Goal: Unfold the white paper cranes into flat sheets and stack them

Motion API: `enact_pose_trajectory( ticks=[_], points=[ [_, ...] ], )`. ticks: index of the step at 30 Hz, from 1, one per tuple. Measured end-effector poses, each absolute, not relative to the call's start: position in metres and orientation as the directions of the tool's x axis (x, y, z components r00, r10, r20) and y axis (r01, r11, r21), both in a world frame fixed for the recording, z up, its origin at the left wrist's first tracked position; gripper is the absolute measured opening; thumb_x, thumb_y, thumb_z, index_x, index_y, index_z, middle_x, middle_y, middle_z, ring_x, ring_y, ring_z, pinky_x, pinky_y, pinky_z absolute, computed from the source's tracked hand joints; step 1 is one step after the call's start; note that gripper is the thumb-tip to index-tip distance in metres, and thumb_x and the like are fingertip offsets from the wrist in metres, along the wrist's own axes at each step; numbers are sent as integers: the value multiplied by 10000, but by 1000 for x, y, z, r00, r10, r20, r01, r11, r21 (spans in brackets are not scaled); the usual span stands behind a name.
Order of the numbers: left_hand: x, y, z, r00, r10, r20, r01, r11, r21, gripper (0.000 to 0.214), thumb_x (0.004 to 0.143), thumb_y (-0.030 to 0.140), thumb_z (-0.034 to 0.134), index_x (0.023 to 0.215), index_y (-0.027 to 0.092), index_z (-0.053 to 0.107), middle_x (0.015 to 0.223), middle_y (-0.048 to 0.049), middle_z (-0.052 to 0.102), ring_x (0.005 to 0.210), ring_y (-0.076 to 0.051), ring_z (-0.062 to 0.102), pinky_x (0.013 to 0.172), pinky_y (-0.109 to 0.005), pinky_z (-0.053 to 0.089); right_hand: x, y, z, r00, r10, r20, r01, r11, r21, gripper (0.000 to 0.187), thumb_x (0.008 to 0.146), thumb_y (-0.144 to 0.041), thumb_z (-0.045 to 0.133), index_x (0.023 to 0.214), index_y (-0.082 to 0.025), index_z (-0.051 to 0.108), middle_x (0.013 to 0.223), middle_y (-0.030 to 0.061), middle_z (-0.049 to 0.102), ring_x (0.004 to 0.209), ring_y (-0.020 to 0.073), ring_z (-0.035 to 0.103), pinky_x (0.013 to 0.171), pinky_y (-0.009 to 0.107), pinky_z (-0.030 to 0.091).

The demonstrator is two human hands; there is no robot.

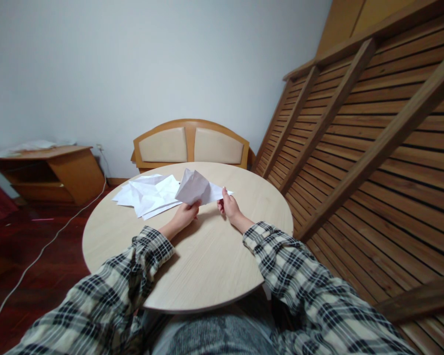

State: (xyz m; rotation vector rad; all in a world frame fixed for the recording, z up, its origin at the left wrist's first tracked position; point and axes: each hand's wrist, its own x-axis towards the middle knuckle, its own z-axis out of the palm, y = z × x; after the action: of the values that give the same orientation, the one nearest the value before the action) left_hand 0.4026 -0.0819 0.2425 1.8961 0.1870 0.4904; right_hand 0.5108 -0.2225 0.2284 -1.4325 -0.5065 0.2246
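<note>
Left hand (187,215) pinches folded white paper (195,188) at near edge, right hand (231,206) its right end; presumably light, tearable: hold edges.

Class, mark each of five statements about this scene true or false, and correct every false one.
1. The left hand and right hand both hold the same folded paper. True.
2. A stack of creased white sheets lies on the round table. True.
3. That stack of creased white sheets is to the right of both hands. False: it is to their left.
4. The headboard beyond the round table has two pale panels. True.
5. The clothing on both arms is solid red. False: the long sleeves are plaid, in black and off-white.
</note>
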Motion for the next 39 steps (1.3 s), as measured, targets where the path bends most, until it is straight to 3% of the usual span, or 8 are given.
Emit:
enact_pose_trajectory(
  ticks=[7, 14, 18, 21, 25, 29, 33, 39],
  points=[
    [406, -78, 242, 875, 394, 280, -100, -419, 902, 319, 789, 395, 502, 528, 218, 455, 453, 18, 444, 438, -127, 396, 487, -280, 326, 516, -225, 229, 883, 407, 232, 180, 164, -970, 700, 770, -845, 348, 543, -193, 465, 458, -10, 442, 391, 82, 392, 386, 206, 316],
    [407, -70, 242, 871, 401, 285, -89, -440, 893, 417, 808, 545, 514, 594, 189, 545, 486, 11, 505, 467, -140, 466, 517, -278, 356, 519, -226, 229, 891, 380, 247, 196, 168, -966, 656, 794, -803, 394, 554, -196, 458, 446, -15, 441, 384, 80, 389, 383, 206, 303],
    [409, -63, 238, 775, 510, 373, -187, -378, 907, 356, 865, 518, 470, 684, 212, 453, 588, 30, 475, 517, -130, 473, 532, -262, 405, 521, -226, 229, 907, 339, 250, 198, 179, -964, 650, 807, -801, 381, 570, -199, 455, 445, -21, 431, 379, 82, 382, 373, 208, 287],
    [409, -58, 239, 634, 575, 517, -225, -502, 835, 261, 873, 458, 504, 791, 220, 433, 716, 17, 479, 624, -143, 493, 613, -279, 453, 521, -227, 230, 917, 313, 247, 195, 188, -963, 638, 823, -782, 385, 565, -202, 443, 437, -27, 414, 373, 79, 362, 367, 208, 269],
    [404, -61, 243, 604, 295, 740, -219, -832, 510, 307, 836, 403, 617, 1039, 192, 524, 1034, -86, 561, 986, -233, 536, 900, -399, 454, 517, -226, 232, 905, 339, 257, 199, 197, -960, 590, 837, -725, 444, 592, -190, 482, 441, -33, 421, 375, 74, 359, 372, 204, 272],
    [403, -68, 237, 682, 16, 731, -235, -942, 239, 556, 804, 298, 665, 1314, 196, 468, 1334, -150, 479, 1245, -303, 433, 1051, -491, 365, 512, -225, 233, 862, 443, 246, 176, 193, -965, 541, 837, -668, 491, 619, -174, 525, 455, -31, 445, 387, 74, 380, 377, 196, 277],
    [409, -62, 228, 726, -13, 688, -176, -970, 167, 452, 856, 190, 565, 1306, 199, 526, 1380, -163, 473, 1258, -316, 447, 1035, -509, 386, 506, -226, 234, 794, 564, 227, 130, 208, -970, 486, 828, -616, 517, 658, -163, 557, 483, -29, 477, 406, 75, 416, 374, 185, 292],
    [412, -51, 226, 771, -11, 637, -156, -973, 172, 405, 896, 166, 484, 1295, 176, 558, 1293, -172, 575, 1145, -287, 559, 962, -470, 460, 499, -229, 239, 680, 699, 219, 131, 178, -975, 467, 863, -590, 491, 740, -150, 593, 503, -30, 512, 405, 68, 433, 378, 180, 318]
  ],
)
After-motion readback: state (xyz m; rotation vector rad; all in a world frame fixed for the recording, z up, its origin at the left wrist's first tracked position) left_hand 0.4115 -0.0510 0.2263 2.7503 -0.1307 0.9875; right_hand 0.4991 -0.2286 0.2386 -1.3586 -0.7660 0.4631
